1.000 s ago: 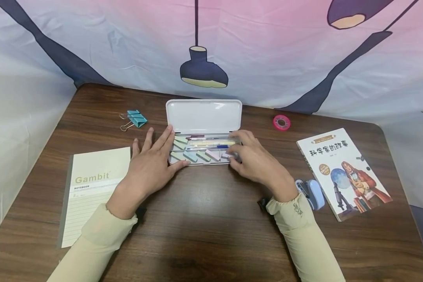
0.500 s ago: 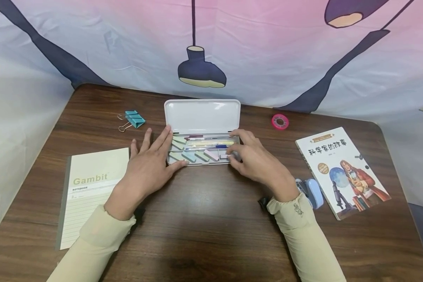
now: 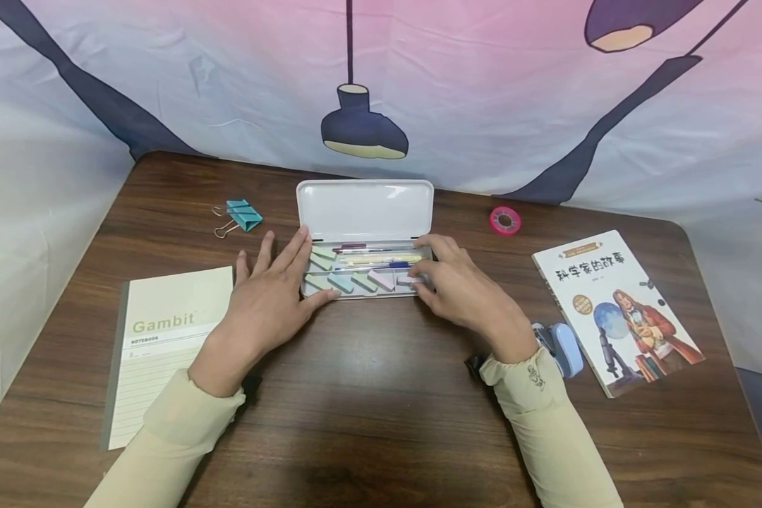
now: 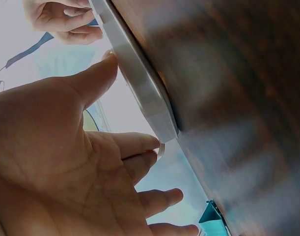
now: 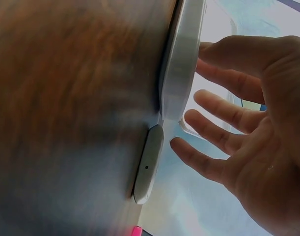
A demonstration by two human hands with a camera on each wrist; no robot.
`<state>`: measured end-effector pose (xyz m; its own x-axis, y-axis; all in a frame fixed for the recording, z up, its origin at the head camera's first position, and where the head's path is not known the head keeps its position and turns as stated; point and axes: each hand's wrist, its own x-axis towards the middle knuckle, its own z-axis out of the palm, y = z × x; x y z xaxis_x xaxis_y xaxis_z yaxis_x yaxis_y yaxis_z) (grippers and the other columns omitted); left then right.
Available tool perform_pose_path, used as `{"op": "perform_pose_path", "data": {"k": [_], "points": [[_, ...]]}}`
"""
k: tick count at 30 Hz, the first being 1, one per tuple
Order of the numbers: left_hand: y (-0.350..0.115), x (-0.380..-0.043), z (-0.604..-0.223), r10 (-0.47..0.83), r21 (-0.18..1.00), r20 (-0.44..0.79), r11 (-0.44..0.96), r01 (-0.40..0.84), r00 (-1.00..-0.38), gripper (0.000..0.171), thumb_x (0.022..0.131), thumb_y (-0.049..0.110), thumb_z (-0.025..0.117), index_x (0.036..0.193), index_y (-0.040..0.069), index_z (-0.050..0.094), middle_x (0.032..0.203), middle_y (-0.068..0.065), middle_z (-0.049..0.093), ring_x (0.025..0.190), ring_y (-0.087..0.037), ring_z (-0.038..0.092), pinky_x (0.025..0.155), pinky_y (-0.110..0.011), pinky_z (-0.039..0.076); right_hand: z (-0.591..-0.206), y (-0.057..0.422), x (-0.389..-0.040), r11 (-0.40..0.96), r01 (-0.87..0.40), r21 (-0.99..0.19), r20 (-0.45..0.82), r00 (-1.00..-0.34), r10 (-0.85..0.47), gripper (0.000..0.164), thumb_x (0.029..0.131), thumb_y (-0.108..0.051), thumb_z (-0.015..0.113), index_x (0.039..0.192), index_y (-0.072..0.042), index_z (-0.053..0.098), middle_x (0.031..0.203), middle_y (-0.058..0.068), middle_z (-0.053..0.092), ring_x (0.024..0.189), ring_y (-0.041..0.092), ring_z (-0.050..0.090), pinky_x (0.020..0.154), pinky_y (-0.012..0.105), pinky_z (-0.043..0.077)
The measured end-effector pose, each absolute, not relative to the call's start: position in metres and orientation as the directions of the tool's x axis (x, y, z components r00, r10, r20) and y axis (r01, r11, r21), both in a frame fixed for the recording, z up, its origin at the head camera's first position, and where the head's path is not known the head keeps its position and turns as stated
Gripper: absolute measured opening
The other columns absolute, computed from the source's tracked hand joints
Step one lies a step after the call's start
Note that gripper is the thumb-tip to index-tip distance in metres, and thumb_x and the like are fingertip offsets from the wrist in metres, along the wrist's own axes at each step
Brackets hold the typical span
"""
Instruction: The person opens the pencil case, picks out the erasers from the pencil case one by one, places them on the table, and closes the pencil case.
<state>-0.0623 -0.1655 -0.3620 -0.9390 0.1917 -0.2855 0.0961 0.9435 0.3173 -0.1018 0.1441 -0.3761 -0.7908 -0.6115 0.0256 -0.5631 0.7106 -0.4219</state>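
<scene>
A white pencil case [image 3: 365, 208] stands with its lid raised at the back of the table. Several pastel slab-shaped erasers [image 3: 381, 281] and some pens [image 3: 381, 259] lie in its compartments. My left hand [image 3: 269, 296] steadies the left end, fingers spread, thumb on the front rim; the left wrist view shows its palm. At the right end, my right hand [image 3: 460, 286] pinches a small pale eraser [image 3: 409, 281] between thumb and index finger in the front right compartment. The right wrist view shows the thumb [image 5: 238, 51] at the rim and the other fingers extended; the pinching tips are hidden.
A teal binder clip [image 3: 244, 214] lies at the back left, beyond a notebook [image 3: 165, 353]. On the right are a pink tape roll [image 3: 504, 220], a blue stapler-like object [image 3: 568, 349] partly behind the right wrist, and an illustrated book [image 3: 619, 310]. A printed cloth hangs behind the table.
The small pale eraser at my right fingertips has shifted and tilted slightly within its compartment. Both hands otherwise stay in place; the head view has moved a little.
</scene>
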Motion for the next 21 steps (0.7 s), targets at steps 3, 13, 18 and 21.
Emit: {"op": "perform_pose_path", "data": {"k": [3, 13, 18, 21], "points": [[-0.165, -0.062, -0.362, 0.193, 0.314, -0.283, 0.944, 0.099, -0.94, 0.099, 0.114, 0.063, 0.06, 0.184, 0.009, 0.016, 0.196, -0.006, 0.008, 0.179, -0.057, 0.003, 0.136, -0.089, 0.006, -0.386, 0.149, -0.105, 0.679, -0.585, -0.443, 0.071, -0.778, -0.624, 0.017, 0.107, -0.009, 0.074, 0.115, 0.001, 0.085, 0.16, 0.025, 0.058, 0.153, 0.046, 0.053, 0.132, 0.066, 0.045], [-0.165, -0.062, -0.363, 0.194, 0.319, -0.27, 0.942, 0.102, -0.943, 0.102, 0.113, 0.065, 0.061, 0.184, 0.009, 0.015, 0.196, -0.007, 0.009, 0.178, -0.057, 0.004, 0.136, -0.089, 0.005, -0.357, 0.179, -0.104, 0.732, -0.511, -0.451, 0.126, -0.848, -0.515, 0.012, 0.101, 0.0, 0.078, 0.111, 0.004, 0.082, 0.155, 0.029, 0.06, 0.145, 0.047, 0.06, 0.121, 0.059, 0.053], [-0.166, -0.062, -0.363, 0.197, 0.314, -0.275, 0.944, 0.106, -0.941, 0.103, 0.113, 0.068, 0.059, 0.184, 0.009, 0.014, 0.196, -0.007, 0.008, 0.178, -0.058, 0.002, 0.135, -0.089, 0.004, -0.345, 0.201, -0.103, 0.803, -0.43, -0.413, 0.096, -0.897, -0.431, 0.013, 0.098, 0.001, 0.077, 0.109, 0.007, 0.081, 0.156, 0.032, 0.059, 0.148, 0.054, 0.056, 0.128, 0.065, 0.047], [-0.166, -0.062, -0.363, 0.197, 0.313, -0.279, 0.944, 0.105, -0.94, 0.103, 0.113, 0.068, 0.058, 0.184, 0.009, 0.014, 0.196, -0.007, 0.007, 0.178, -0.057, 0.002, 0.135, -0.089, 0.004, -0.34, 0.21, -0.102, 0.84, -0.371, -0.397, 0.033, -0.92, -0.39, 0.012, 0.098, -0.002, 0.077, 0.108, 0.005, 0.08, 0.159, 0.032, 0.056, 0.146, 0.058, 0.053, 0.126, 0.072, 0.045]]}}
